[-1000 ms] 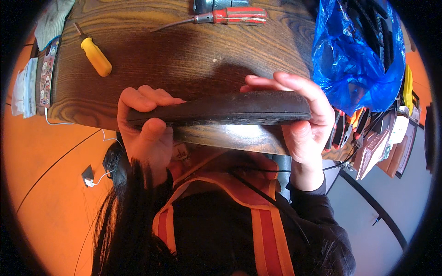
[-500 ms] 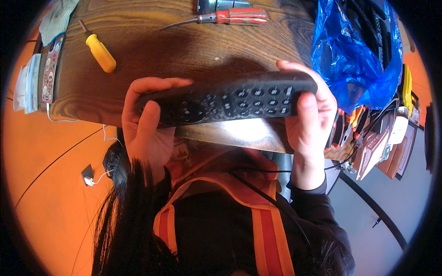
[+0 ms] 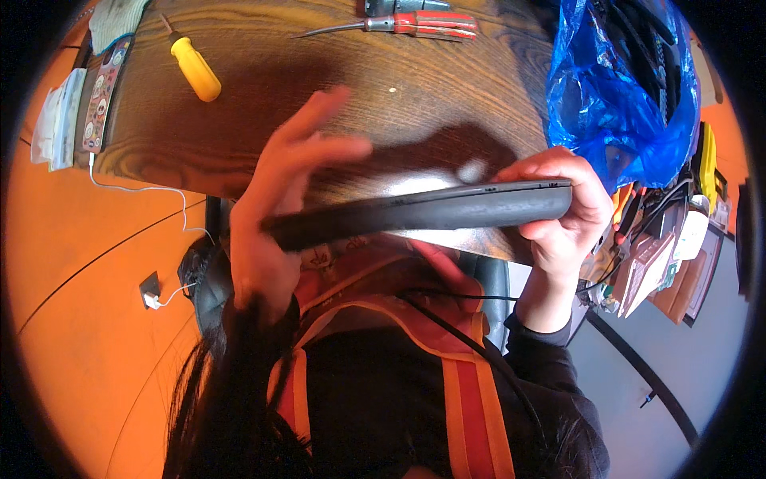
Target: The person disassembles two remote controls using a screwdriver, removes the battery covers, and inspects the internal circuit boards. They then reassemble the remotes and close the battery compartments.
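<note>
A black remote control [image 3: 423, 211] is held level over the near edge of the wooden table, its long side edge turned toward me and its keys out of sight. My right hand [image 3: 568, 195] grips its right end between thumb and fingers. At the other end, my left hand [image 3: 275, 191] has its fingers stretched out and apart, slightly blurred, with the palm against or beside the remote's left tip; contact there is unclear. Beyond the hands lie a yellow-handled screwdriver [image 3: 196, 70] at the left and a red-handled screwdriver [image 3: 431, 25] at the far middle.
On the right sits a blue plastic bag [image 3: 594, 120] with dark items inside, beside a crowd of tools and boxes [image 3: 650, 263]. A patterned power strip-like bar [image 3: 104, 100] with a white cable lies at the left edge, near a pale cloth [image 3: 116, 22].
The remote has rolled from keys-up to edge-on. My left fingers have come off its left end and spread, while the right hand has kept its grip.
</note>
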Available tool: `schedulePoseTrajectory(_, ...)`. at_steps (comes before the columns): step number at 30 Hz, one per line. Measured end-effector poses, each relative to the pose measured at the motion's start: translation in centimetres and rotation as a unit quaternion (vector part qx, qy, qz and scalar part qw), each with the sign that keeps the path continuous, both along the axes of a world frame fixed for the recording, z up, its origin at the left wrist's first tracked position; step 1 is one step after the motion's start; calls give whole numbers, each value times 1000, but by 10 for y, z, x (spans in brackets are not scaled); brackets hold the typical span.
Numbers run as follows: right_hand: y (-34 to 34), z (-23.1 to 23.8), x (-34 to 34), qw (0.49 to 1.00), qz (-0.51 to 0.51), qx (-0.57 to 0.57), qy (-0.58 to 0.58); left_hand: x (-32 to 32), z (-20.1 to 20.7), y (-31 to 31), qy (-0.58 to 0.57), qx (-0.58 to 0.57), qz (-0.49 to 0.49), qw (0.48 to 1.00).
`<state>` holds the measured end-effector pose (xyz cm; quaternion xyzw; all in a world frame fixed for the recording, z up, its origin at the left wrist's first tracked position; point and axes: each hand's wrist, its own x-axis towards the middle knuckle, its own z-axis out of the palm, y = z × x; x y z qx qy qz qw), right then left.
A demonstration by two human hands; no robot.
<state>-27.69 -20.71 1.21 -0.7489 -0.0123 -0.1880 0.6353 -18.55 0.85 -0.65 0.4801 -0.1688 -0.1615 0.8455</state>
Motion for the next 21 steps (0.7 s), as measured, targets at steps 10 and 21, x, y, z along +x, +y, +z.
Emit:
schedulePoseTrajectory(10, 19, -10, 1, 971, 55, 230, 37, 5, 6, 15, -161, 162, -74, 971)
schedulePoseTrajectory(21, 29, -9, -1, 977, 29, 212, 4, 4, 13, 18, -123, 175, -103, 971)
